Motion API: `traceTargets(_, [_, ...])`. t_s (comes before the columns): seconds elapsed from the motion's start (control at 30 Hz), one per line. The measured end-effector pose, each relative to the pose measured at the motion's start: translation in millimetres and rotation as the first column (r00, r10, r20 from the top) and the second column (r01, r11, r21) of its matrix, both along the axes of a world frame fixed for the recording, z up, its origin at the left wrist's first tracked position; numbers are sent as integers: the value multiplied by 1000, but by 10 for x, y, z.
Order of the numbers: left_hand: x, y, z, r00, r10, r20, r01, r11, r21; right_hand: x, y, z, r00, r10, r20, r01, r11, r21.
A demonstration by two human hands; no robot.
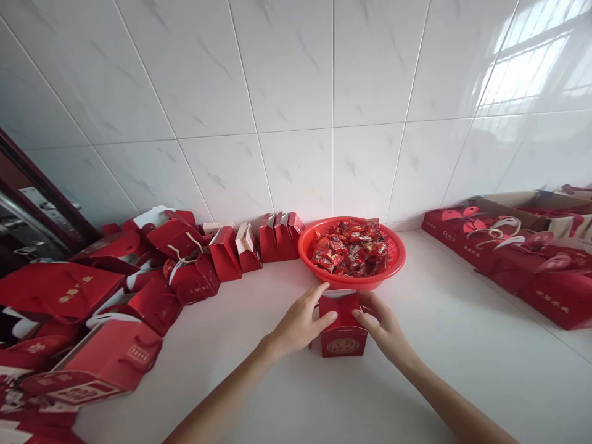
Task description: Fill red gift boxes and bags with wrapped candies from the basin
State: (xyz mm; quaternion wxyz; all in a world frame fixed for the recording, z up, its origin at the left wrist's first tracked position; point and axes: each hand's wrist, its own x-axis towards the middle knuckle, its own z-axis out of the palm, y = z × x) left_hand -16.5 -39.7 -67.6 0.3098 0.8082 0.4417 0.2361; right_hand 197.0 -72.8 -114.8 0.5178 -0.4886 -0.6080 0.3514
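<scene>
A small red gift box (343, 341) stands upright on the white counter in front of me, a round gold design on its near face. My left hand (301, 319) is at the box's left side, thumb lying on the top edge and fingers reaching toward the back. On the opposite side, my right hand (382, 320) grips the box, its thumb over the top edge and its fingers along the back right corner. The box's top panels slope inward between my hands. Just behind it sits a red plastic basket (352, 285) holding many red-wrapped candies (348, 248).
Red gift boxes (152, 299) of several shapes crowd the left side of the counter (259, 394). Smaller red boxes (276, 237) line up along the tiled wall (296, 172). At the right stand more red boxes (562, 296), some with rope handles.
</scene>
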Motion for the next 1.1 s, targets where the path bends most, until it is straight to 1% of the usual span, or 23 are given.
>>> traceTargets(0.1, [-8,5,12,996,30,-83,-27,999,35,22,2,19,999,-12,48,13,1000,-20])
traceTargets(0.17, [-24,12,28,990,49,-133,-45,998,34,41,4,31,994,-21,104,26,999,-47])
traceTargets(0.23, [-45,21,39,989,52,-140,-49,998,26,59,5,40,988,-30,153,42,996,-73])
traceTargets(0.33, [-74,40,40,996,46,-70,-45,999,13,77,0,55,975,-54,213,73,994,-83])
traceTargets(0.47, [-84,61,16,996,46,73,-43,998,-35,90,-13,94,956,-65,285,94,991,-91])
traceTargets(0.6, [-69,78,-40,988,29,150,-23,999,-39,92,-19,121,959,-14,281,55,989,-139])
traceTargets(0.8, [-50,79,-93,985,14,172,-13,1000,-7,82,-24,122,955,8,297,49,982,-184])
traceTargets(1.0, [-52,72,-85,986,10,166,-8,1000,-9,78,-17,107,970,-38,238,64,993,-101])
traceTargets(1.1, [-51,66,-63,987,5,161,-1,1000,-23,71,-30,113,987,2,162,15,994,-106])
